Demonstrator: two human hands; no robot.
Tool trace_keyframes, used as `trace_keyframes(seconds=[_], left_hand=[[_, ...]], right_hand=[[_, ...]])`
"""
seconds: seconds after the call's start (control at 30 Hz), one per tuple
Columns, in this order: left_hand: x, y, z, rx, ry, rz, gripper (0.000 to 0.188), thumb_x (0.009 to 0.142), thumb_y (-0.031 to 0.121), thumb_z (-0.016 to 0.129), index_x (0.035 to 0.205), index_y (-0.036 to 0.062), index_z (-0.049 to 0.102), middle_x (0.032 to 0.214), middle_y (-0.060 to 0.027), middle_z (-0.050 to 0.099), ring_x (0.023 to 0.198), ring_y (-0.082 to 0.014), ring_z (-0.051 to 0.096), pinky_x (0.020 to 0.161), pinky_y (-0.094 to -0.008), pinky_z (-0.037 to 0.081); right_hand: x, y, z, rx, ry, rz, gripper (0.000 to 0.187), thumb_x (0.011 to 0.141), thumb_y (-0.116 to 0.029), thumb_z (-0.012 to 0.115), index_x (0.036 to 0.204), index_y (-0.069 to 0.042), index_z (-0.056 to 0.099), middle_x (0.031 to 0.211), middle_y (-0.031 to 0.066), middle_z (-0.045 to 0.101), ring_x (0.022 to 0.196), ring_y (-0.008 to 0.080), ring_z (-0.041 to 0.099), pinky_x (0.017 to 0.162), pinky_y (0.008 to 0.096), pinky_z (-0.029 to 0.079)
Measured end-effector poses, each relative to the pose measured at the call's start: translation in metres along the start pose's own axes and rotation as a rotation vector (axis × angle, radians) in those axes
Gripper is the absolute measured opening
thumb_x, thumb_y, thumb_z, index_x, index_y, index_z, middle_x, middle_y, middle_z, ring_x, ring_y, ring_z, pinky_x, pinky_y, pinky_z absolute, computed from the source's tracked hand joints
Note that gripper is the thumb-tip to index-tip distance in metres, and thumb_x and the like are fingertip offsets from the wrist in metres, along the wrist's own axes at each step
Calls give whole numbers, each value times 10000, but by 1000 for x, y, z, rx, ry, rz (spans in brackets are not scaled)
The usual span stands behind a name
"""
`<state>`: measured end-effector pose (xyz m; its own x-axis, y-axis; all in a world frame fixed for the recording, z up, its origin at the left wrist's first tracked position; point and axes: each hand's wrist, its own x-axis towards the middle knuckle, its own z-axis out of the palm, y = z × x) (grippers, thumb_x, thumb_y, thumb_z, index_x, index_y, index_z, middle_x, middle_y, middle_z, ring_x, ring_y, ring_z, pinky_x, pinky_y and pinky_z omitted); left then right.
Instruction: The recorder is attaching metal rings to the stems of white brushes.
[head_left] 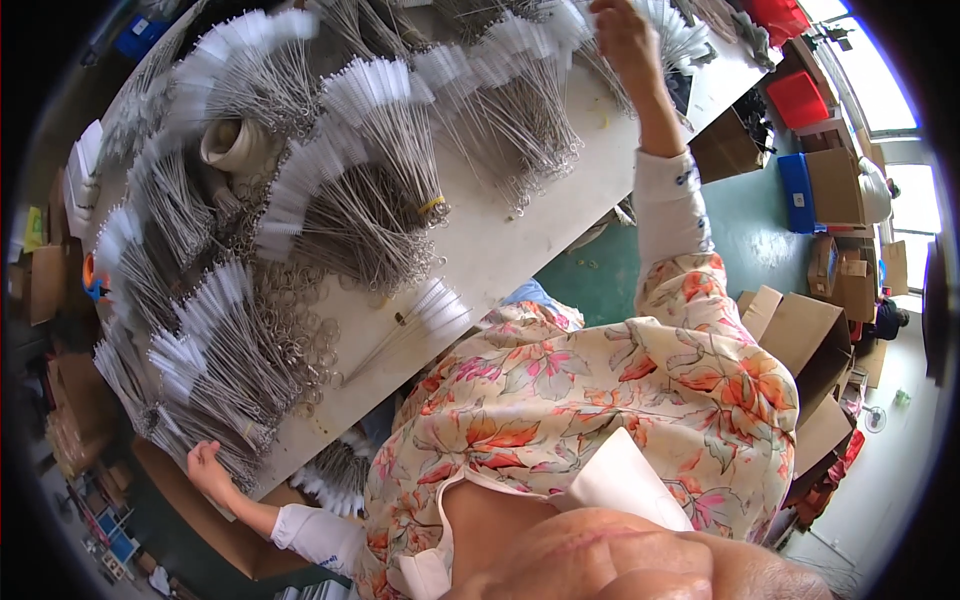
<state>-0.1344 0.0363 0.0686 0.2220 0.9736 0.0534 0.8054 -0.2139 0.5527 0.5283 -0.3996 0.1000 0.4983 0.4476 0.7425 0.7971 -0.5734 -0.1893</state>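
Long wire brushes with white bristle heads lie in dense bunches across the pale table [530, 240]. At the lower left, my left hand [208, 472] rests at the table's edge beside a brush bunch [205, 375]; its fingers are loosely bent and apart, with nothing visible in them. My right hand [630, 42] reaches to the far side, next to another brush bunch [672, 35]. Its fingers look stretched out, and their tips are partly cut off by the frame's top. A small brush bundle [425, 312] lies near the table's close edge. A yellow band [432, 205] ties a larger bunch.
A cream-coloured roll [232, 145] stands among the brushes. Below the table's left edge is an open cardboard box [215, 525]. More boxes [800, 340], a blue crate [797, 193] and a red bin [797, 98] stand on the green floor at right.
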Motion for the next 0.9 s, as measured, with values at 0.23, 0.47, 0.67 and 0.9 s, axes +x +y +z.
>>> trace_keyframes(seconds=[0.23,0.47,0.67,0.9], left_hand=[[-2,51,2,-82,459,178,254,917,183,491,1041,-15,593,923,-108,633,751,-157,583,746,-266,445],[-27,90,18,-461,291,-71,260,921,240,501,1089,86,627,691,46,432,524,-4,327,394,-171,232],[-38,66,17,-677,184,-112,278,918,224,503,1102,40,601,711,49,438,532,0,327,401,-163,217],[-65,133,35,-997,-25,80,275,917,200,493,1059,-16,588,722,13,469,555,-17,359,421,-147,239]], right_hand=[[28,100,16,-39,171,172,172,724,-130,534,800,-76,679,638,120,596,578,211,571,574,347,455],[53,138,84,-1306,-219,-487,221,678,-273,598,671,-58,651,664,101,631,597,245,618,467,422,443],[93,77,23,-543,-331,292,99,650,-221,653,652,-124,674,664,55,639,572,233,611,494,342,465],[112,-10,-14,1665,-491,468,185,895,-233,495,790,-100,567,727,-9,561,655,104,552,592,240,445]])
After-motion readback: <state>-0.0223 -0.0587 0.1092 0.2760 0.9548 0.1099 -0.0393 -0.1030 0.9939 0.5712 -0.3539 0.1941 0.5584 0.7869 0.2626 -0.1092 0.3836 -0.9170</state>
